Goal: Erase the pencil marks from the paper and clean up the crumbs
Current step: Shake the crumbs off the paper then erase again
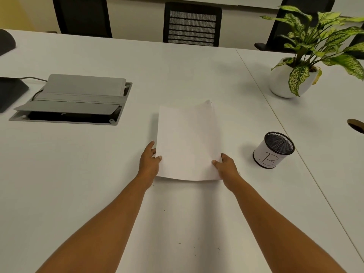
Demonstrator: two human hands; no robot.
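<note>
The left hand (pixel 149 161) and right hand (pixel 228 166) hide their fingers behind the paper (pixel 188 140), whose underside cannot be seen. Any pencil marks on its face are too faint to tell. Dark specks (pixel 178 243) near the table's (pixel 78 174) near edge are too small to identify. The pen cup's (pixel 273 150) contents are unclear.

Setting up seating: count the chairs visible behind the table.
3, all across the table's far edge: left chair, middle chair, right chair partly behind the plant. More may sit outside view.
</note>
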